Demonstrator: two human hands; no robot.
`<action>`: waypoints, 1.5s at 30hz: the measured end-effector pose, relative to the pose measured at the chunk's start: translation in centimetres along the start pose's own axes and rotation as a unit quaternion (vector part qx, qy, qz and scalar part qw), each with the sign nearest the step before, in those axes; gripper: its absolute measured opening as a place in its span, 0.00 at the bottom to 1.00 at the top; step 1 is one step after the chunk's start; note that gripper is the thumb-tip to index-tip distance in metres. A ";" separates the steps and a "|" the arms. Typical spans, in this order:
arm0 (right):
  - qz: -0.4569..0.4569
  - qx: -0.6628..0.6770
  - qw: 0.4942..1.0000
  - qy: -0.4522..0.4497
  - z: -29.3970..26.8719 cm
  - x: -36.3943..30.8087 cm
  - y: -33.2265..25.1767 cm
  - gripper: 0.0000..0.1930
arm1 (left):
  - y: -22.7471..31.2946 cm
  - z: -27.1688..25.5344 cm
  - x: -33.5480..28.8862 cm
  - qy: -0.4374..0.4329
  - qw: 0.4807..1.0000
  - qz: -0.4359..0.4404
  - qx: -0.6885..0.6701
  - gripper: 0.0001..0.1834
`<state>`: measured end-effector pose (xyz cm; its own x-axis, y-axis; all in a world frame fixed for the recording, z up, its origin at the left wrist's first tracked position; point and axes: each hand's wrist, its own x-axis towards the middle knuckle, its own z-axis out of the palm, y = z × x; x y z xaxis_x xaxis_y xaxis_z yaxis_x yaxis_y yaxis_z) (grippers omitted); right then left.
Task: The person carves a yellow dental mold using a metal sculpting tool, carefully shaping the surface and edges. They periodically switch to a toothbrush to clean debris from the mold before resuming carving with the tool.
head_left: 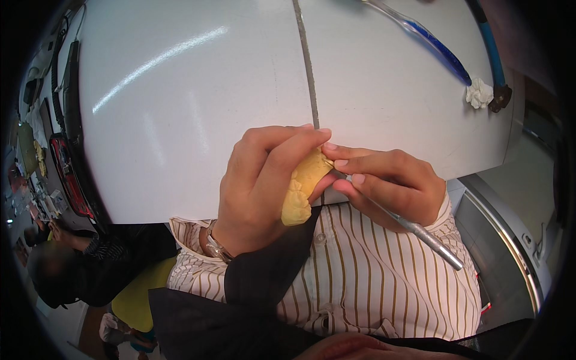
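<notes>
My left hand (255, 180) is closed around a yellow plaster piece that looks like a dental cast (297, 204), held above the near edge of the white table. Its lumpy lower end shows below my fingers; the rest is partly covered by them. In my right hand (393, 183) is a slim metal carving tool (429, 237) with a knurled handle, pinched like a pen. Its tip meets the right side of the cast near my left fingertips. The exact shape of the tip is too small to make out.
A dark seam (307, 60) crosses the white table (180, 132). At the far right lie a blue clear-handled toothbrush (432, 41), crumpled white tissue (479, 93) and a blue-handled tool with a brown head (499, 99). A red-and-black case (71, 180) stands along the left edge. Another person (78, 258) sits at left.
</notes>
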<state>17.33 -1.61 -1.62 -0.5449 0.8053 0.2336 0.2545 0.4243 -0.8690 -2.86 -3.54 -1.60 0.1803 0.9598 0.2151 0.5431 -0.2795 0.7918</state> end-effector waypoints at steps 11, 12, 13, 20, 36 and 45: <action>0.013 0.095 0.993 0.072 0.6 0.1 0.2 0.08 | 0.2 -0.1 0.0 -0.006 1.000 -0.005 -0.006 0.26; 0.014 0.091 0.993 0.073 0.6 0.1 0.1 0.08 | 0.1 -0.2 0.1 -0.011 1.000 -0.001 -0.002 0.27; 0.014 0.083 0.994 0.064 0.6 0.1 0.2 0.09 | 0.2 -0.2 0.1 -0.014 1.000 0.000 0.003 0.27; -0.005 0.049 0.998 0.027 0.4 -0.1 0.2 0.09 | -0.1 0.0 -0.1 -0.006 1.000 0.011 0.008 0.29; -0.075 -0.034 0.995 0.052 1.0 0.0 0.3 0.07 | 0.2 0.6 -0.5 0.008 1.000 0.008 -0.003 0.37; -0.124 -0.036 0.988 0.086 1.3 0.3 0.7 0.09 | 0.2 0.8 -0.5 0.020 1.000 0.009 0.000 0.37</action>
<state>16.32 -1.64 -2.75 -0.4557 0.7282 0.5119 0.1898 0.6414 -0.7434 -2.19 -4.12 -2.08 0.1559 0.9551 0.2518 0.5409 -0.2959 0.7873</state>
